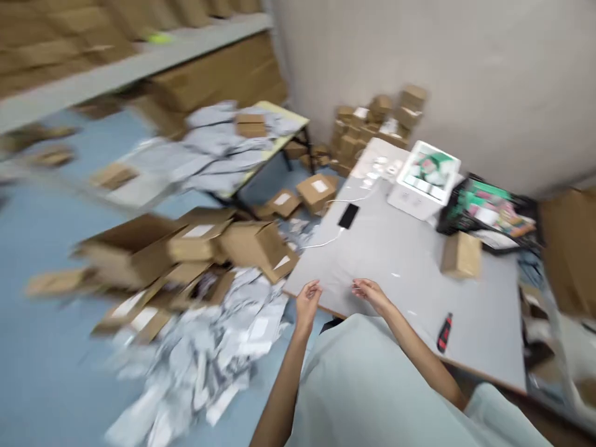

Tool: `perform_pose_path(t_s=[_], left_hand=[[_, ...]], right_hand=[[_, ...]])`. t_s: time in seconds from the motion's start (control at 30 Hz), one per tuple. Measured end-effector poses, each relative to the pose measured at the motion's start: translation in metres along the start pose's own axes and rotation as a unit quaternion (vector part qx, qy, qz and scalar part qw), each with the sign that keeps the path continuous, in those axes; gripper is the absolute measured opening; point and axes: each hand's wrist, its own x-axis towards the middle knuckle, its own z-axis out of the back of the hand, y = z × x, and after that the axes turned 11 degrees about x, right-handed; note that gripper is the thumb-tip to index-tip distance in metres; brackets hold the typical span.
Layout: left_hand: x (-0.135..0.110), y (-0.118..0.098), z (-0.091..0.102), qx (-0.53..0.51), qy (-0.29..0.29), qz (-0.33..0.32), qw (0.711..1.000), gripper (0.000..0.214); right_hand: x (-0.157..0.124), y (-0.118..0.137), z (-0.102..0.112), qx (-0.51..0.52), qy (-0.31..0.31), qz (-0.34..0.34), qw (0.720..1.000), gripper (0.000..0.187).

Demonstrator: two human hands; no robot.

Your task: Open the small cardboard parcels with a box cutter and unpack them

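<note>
The picture is smeared by motion. My left hand (pixel 307 299) and my right hand (pixel 371 292) are side by side at the near corner of a grey table (pixel 484 310), their fingers curled as in a pinch. A faint, wrinkled, thin sheet or bag seems to lie on the table between and just beyond them, but I cannot make it out. A black phone (pixel 348 215) on a white cable (pixel 326 241) lies farther up the table. A small cardboard box (pixel 460 254) and a red and black knife (pixel 444 332) lie to the right.
A white machine with a screen (pixel 424 179) and a black crate of green goods (pixel 488 211) stand at the table's far end. Cardboard boxes (pixel 186 248) and grey mailer bags (pixel 209 354) cover the blue floor to the left. A second table (pixel 288 133) holds more bags.
</note>
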Motion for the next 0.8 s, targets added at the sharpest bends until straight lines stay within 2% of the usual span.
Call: perform_pose_path(t_s=[0.1, 0.23, 0.33, 0.4, 0.5, 0.6, 0.73, 0.8], left_hand=[[0.023, -0.019, -0.035, 0.046, 0.082, -0.019, 0.995, 0.065], [0.048, -0.04, -0.092, 0.092, 0.175, -0.042, 0.979, 0.072], [0.046, -0.05, -0.129, 0.11, 0.245, -0.06, 0.961, 0.07], [0.037, -0.054, -0.151, 0.126, 0.294, -0.063, 0.946, 0.069], [0.017, -0.055, -0.185, 0.161, 0.371, -0.056, 0.913, 0.067], [-0.012, -0.054, -0.219, 0.213, 0.459, -0.055, 0.861, 0.066], [-0.054, -0.056, -0.259, 0.271, 0.557, -0.122, 0.776, 0.062], [-0.075, -0.061, -0.276, 0.28, 0.578, -0.16, 0.75, 0.061]], right_hand=[[-0.01, 0.014, 0.029, 0.076, -0.056, 0.035, 0.995, 0.036], [-0.034, 0.021, 0.084, 0.177, -0.116, 0.096, 0.973, 0.04], [-0.074, 0.006, 0.118, 0.238, -0.183, 0.136, 0.944, 0.043], [-0.108, -0.014, 0.132, 0.277, -0.235, 0.152, 0.919, 0.046], [-0.161, -0.053, 0.139, 0.338, -0.312, 0.168, 0.872, 0.05], [-0.211, -0.095, 0.133, 0.388, -0.379, 0.184, 0.82, 0.053], [-0.262, -0.137, 0.124, 0.434, -0.45, 0.197, 0.756, 0.055], [-0.278, -0.151, 0.125, 0.449, -0.46, 0.212, 0.736, 0.055]])
